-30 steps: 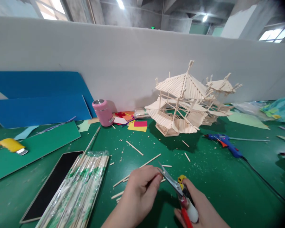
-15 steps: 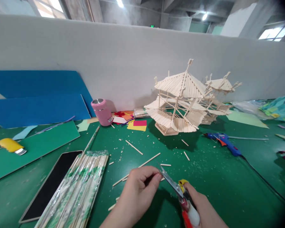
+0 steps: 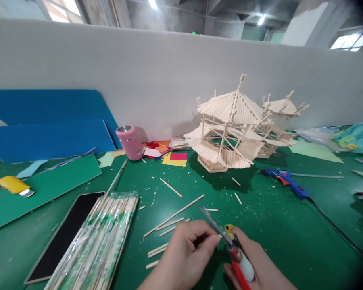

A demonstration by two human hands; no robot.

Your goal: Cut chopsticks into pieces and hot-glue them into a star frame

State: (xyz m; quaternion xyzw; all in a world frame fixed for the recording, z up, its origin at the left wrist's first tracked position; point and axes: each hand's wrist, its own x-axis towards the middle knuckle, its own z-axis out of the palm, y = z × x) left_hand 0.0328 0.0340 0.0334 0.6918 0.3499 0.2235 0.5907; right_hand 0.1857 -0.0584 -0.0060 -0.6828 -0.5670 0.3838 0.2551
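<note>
My left hand (image 3: pixel 193 251) is pinched closed at the lower middle, its fingertips against the blades of the scissors; whatever small piece it holds is too small to make out. Wrapped round the red and white handles of the scissors (image 3: pixel 226 241) is my right hand (image 3: pixel 255 262), with a yellow part beside its fingers. The blades point up and to the left. Several cut wooden sticks (image 3: pixel 181 213) lie on the green table just beyond and left of my left hand.
A wooden stick pagoda model (image 3: pixel 230 133) stands at the back. A blue glue gun (image 3: pixel 287 181) with its cord lies right. On the left are wrapped sticks (image 3: pixel 99 245), a black phone (image 3: pixel 66 237), a yellow cutter (image 3: pixel 12 185) and a pink flask (image 3: pixel 130 143).
My left hand has moved right and slightly down, closer to the scissors' pivot, uncovering more cut sticks. The lower fingers of my right hand now show below the handles.
</note>
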